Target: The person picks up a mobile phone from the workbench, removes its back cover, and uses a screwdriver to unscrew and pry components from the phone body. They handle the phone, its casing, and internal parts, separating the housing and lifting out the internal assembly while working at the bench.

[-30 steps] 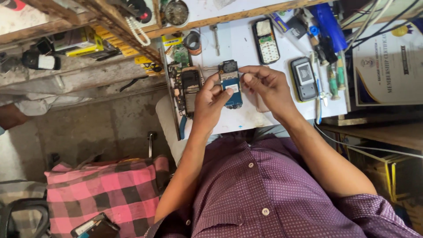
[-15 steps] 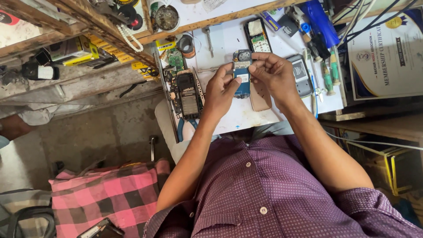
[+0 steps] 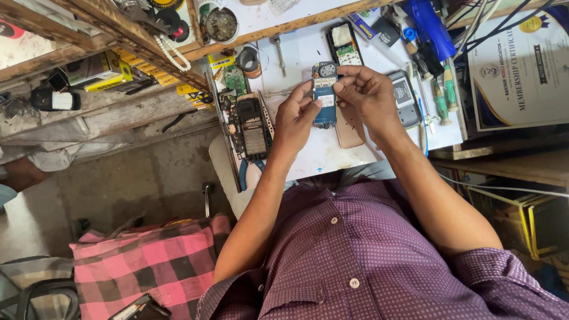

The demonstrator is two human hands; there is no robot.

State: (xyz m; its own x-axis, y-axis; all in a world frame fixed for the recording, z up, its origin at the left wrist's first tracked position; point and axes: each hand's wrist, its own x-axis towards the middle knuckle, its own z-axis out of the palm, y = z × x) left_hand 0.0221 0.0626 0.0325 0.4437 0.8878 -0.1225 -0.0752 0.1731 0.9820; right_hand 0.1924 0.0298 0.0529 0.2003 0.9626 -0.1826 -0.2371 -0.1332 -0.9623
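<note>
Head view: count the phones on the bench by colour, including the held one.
Blue phone, held by left hand and right hand: 1
Black, opened phone and stripped phone: 2
Grey phone: 1
Total: 4

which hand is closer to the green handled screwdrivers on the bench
Right. The right hand grips the blue phone board just left of the green screwdrivers; the left hand is beyond the board, farther away.

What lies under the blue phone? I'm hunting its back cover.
Under the blue phone lies the white table and a tan cover, partly hidden by the right hand.
</note>
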